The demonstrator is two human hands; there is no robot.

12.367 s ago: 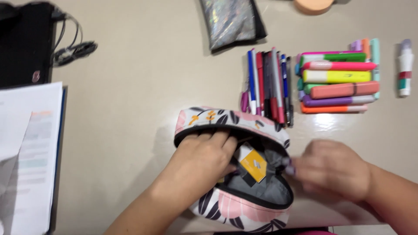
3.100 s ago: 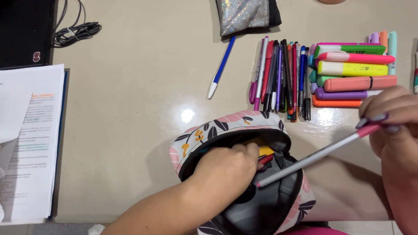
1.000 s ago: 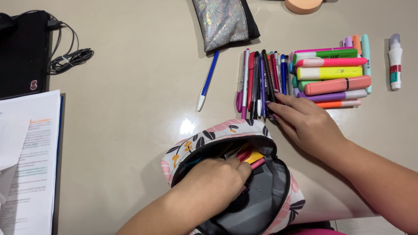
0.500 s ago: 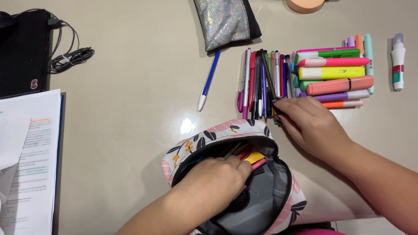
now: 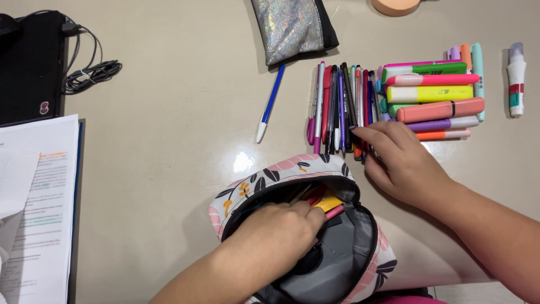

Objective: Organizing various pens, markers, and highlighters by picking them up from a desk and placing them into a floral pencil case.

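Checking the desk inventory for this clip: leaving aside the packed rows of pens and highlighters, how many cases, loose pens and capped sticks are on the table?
Cases: 2, the floral case and the glittery case
Loose blue pen: 1
White stick with a lilac cap: 1
Total: 4

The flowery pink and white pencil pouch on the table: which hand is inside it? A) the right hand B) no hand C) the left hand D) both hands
C: the left hand is tucked into the open flowery pink and white pencil pouch, while the right hand rests on the lower ends of the row of pens beside it.
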